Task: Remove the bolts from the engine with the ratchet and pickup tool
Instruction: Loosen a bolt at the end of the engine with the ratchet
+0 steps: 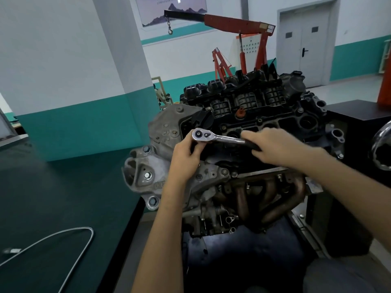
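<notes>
The engine stands in front of me on a dark stand, black cylinder head cover on top, rusty exhaust manifold below. A chrome ratchet lies level over the cover's near left corner. My left hand pinches the ratchet just under its round head. My right hand grips the ratchet's black handle. The socket and the bolt under the head are hidden. The flexible pickup tool, a thin silver cable, lies bent on the green table at lower left.
A green-topped table fills the left side. A red engine hoist stands behind the engine. A black cabinet sits to the right, with a large chrome ring at the right edge. Several bolts show on the grey mount bracket.
</notes>
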A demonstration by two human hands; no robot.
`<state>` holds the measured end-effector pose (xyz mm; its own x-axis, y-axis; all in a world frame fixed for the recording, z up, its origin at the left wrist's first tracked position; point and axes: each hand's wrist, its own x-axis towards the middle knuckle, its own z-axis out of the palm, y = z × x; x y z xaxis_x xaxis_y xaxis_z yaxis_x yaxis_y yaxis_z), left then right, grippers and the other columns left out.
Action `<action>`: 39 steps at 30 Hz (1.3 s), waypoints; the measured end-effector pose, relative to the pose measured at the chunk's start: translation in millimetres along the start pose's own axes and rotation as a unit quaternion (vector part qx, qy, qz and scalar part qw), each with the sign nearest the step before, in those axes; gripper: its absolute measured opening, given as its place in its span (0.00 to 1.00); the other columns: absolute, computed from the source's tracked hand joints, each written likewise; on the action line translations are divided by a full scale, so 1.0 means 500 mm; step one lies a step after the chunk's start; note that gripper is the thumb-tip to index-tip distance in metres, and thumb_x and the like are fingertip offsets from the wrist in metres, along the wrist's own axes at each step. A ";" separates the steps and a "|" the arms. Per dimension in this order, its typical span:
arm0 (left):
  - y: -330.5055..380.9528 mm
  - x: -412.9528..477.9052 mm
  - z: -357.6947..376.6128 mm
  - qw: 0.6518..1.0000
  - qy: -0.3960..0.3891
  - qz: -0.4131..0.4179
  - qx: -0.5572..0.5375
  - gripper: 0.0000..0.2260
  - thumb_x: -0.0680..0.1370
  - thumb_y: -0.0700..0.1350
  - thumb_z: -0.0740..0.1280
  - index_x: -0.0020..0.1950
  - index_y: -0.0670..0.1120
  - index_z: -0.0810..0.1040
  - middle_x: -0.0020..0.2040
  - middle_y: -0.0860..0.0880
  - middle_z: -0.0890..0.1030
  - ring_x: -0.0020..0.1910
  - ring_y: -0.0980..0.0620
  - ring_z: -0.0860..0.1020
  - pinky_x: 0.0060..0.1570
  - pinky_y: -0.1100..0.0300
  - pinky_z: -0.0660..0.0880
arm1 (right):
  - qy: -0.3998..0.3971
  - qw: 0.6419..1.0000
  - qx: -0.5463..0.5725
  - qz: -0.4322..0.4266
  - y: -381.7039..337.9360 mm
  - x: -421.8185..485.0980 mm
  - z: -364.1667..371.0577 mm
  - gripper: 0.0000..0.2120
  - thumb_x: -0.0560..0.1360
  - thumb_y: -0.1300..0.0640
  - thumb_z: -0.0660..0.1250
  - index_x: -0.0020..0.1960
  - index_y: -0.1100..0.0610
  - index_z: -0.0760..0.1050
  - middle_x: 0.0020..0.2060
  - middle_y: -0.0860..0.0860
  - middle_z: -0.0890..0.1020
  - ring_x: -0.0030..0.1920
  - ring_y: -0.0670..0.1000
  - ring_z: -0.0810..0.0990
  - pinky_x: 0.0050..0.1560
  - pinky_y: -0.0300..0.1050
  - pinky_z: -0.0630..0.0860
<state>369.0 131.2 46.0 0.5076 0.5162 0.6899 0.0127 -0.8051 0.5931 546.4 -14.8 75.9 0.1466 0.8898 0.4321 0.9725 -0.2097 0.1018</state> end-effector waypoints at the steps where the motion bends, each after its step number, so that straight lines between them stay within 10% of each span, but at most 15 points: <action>1: 0.000 -0.001 0.002 1.000 0.013 0.002 0.010 0.06 0.81 0.40 0.63 0.54 0.47 0.79 0.41 0.54 0.81 0.38 0.58 0.76 0.42 0.63 0.72 | 0.002 1.000 -0.011 -0.010 0.007 0.009 -0.009 0.14 0.75 0.55 0.63 0.59 0.51 0.65 0.37 0.51 0.75 0.40 0.57 0.78 0.35 0.45 0.68; 5: -0.001 0.000 0.013 0.995 0.083 -0.005 0.047 0.06 0.79 0.36 0.63 0.53 0.40 0.79 0.33 0.61 0.75 0.33 0.68 0.74 0.35 0.74 0.67 | 0.030 0.995 0.087 0.037 -0.055 -0.039 0.042 0.12 0.72 0.56 0.65 0.50 0.48 0.63 0.34 0.49 0.70 0.39 0.59 0.79 0.36 0.44 0.67; 10: -0.002 0.001 0.018 0.996 0.074 -0.011 0.054 0.07 0.76 0.33 0.61 0.45 0.40 0.77 0.33 0.50 0.78 0.31 0.57 0.74 0.35 0.63 0.70 | 0.043 0.900 0.415 0.125 -0.236 -0.088 0.132 0.13 0.71 0.59 0.65 0.44 0.48 0.61 0.29 0.46 0.72 0.27 0.45 0.73 0.27 0.35 0.68; 16: 0.001 -0.004 0.006 0.998 0.060 0.004 -0.014 0.11 0.75 0.31 0.63 0.46 0.47 0.77 0.43 0.53 0.82 0.42 0.59 0.79 0.43 0.66 0.74 | 0.025 0.912 0.392 0.117 -0.238 -0.079 0.125 0.13 0.71 0.59 0.64 0.53 0.50 0.64 0.35 0.51 0.75 0.39 0.58 0.78 0.39 0.48 0.76; 20: 0.002 -0.002 -0.007 0.999 0.016 0.033 -0.026 0.13 0.76 0.31 0.62 0.53 0.47 0.79 0.51 0.56 0.82 0.50 0.57 0.79 0.49 0.66 0.75 | -0.005 0.985 0.168 0.050 -0.105 -0.057 0.066 0.17 0.73 0.56 0.64 0.60 0.50 0.65 0.42 0.54 0.77 0.46 0.61 0.79 0.41 0.47 0.71; 25: 0.008 -0.001 0.001 1.000 0.027 0.005 -0.011 0.14 0.80 0.38 0.64 0.46 0.59 0.76 0.40 0.66 0.79 0.37 0.66 0.75 0.39 0.73 0.70 | 0.022 1.000 -0.018 -0.013 -0.014 -0.001 0.007 0.15 0.75 0.54 0.63 0.60 0.50 0.64 0.44 0.51 0.79 0.44 0.56 0.80 0.37 0.46 0.68; 29: -0.006 0.000 0.010 0.998 0.064 0.003 0.006 0.14 0.77 0.33 0.63 0.44 0.53 0.76 0.38 0.60 0.80 0.35 0.60 0.75 0.37 0.69 0.70 | 0.044 0.984 0.160 0.066 -0.107 -0.062 0.074 0.13 0.73 0.55 0.65 0.53 0.50 0.65 0.34 0.49 0.74 0.37 0.55 0.78 0.33 0.42 0.66; 33: -0.010 0.003 0.016 0.998 0.058 -0.005 -0.010 0.11 0.73 0.34 0.61 0.43 0.50 0.75 0.38 0.50 0.80 0.41 0.45 0.78 0.45 0.51 0.75 | 0.046 0.896 0.416 0.151 -0.253 -0.090 0.140 0.12 0.71 0.58 0.65 0.50 0.50 0.64 0.32 0.50 0.75 0.35 0.57 0.78 0.34 0.47 0.75; 39: -0.010 0.001 0.009 0.998 0.042 0.004 -0.035 0.10 0.77 0.36 0.64 0.45 0.51 0.76 0.43 0.53 0.84 0.46 0.59 0.81 0.48 0.65 0.75 | 0.054 0.874 0.453 0.168 -0.291 -0.081 0.147 0.20 0.72 0.61 0.64 0.63 0.55 0.66 0.39 0.57 0.79 0.41 0.60 0.79 0.41 0.51 0.77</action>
<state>373.2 134.2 41.3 0.4330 0.5348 0.7256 -0.0531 -0.7884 0.6128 412.2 9.4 -22.2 0.4819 0.7856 0.3881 0.6284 -0.0011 -0.7779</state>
